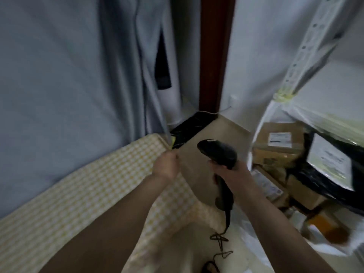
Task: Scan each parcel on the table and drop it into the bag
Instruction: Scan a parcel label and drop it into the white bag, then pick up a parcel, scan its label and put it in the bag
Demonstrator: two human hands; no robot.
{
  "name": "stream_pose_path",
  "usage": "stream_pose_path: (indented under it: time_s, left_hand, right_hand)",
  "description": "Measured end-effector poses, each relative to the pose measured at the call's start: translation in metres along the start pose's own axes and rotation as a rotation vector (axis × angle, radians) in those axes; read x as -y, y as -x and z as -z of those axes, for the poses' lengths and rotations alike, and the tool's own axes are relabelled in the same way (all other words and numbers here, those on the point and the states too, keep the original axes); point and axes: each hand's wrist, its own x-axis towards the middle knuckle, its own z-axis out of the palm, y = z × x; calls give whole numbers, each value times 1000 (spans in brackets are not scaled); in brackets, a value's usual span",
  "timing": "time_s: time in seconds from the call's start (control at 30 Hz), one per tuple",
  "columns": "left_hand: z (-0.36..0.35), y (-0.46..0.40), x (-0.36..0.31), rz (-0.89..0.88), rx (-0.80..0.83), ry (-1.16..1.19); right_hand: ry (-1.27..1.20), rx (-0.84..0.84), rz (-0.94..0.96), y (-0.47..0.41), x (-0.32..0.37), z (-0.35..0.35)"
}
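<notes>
Room corner with a pale grey-blue curtain (69, 75), a dark red-brown door frame (214, 56) and a beige tiled floor (222, 131). A table covered by a yellow-and-white checked cloth (78, 194) fills the lower left.

The right hand (232, 172) is wrapped round the handle of a black pistol-shaped barcode scanner (218, 154); the scanner head stands above the fingers and its black cable (220, 239) trails down toward the floor. The left hand (166, 164) is curled into a loose fist at the far edge of the table; motion blur leaves it unclear whether it pinches anything.

At right, a large clear plastic bag (266, 119) hangs open from a white perforated metal shelf upright (301, 52). Inside it lie a brown cardboard parcel with a white label (279, 142) and a black plastic mailer with a white label (329, 164), both well apart from either hand.
</notes>
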Motion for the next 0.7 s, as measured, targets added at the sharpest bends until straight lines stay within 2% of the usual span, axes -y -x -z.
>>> stream_pose_path:
  time_s: [0.2, 0.47, 0.7]
  left_hand:
    - [66, 97, 133, 268, -129, 88]
    - [122, 276, 307, 578, -259, 148]
    - [130, 404, 418, 733, -285, 209]
  right_hand:
    - [116, 277, 51, 36, 7, -122]
    - [233, 597, 82, 145, -25, -282]
    - [281, 713, 33, 227, -79, -394]
